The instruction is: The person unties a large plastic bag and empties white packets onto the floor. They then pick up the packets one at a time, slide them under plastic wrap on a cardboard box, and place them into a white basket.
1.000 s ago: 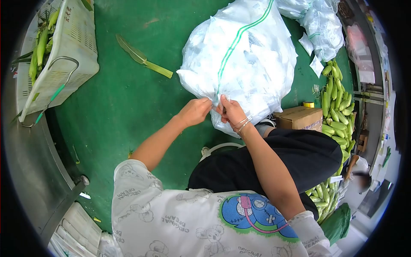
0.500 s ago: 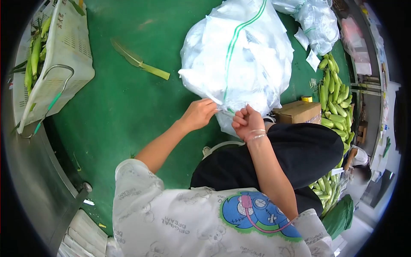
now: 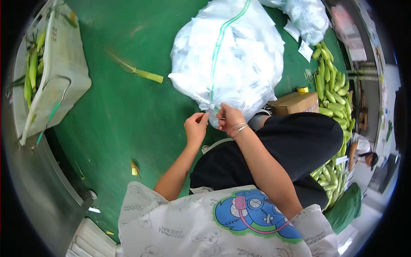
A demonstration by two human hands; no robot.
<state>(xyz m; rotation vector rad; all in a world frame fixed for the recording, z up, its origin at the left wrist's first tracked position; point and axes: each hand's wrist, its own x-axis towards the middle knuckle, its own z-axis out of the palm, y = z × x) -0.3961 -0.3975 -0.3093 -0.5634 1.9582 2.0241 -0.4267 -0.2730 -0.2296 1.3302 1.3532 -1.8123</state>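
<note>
A large, bulging clear plastic bag [image 3: 244, 55] with a green stripe lies on the floor in front of me, full of white packets. Its gathered end is bunched between my two hands. My left hand [image 3: 196, 128] pinches a bit of the plastic at the left of this bunch, thumb against fingers. On the other side my right hand [image 3: 231, 116], with bracelets at the wrist, has its fingers curled closed on the gathered plastic. The exact fold in each grip is partly hidden by the fingers.
A white crate [image 3: 64, 73] of corn stands at the left. Beyond my knee are a cardboard box [image 3: 295, 104] and a long heap of green gourds [image 3: 336, 98]. A leaf stalk [image 3: 147, 75] lies on the green floor. Another person [image 3: 361, 150] bends at the far right.
My left hand has moved down and tilted more upright, and my right hand has shifted left along the gathered plastic. The view has also shifted a little.
</note>
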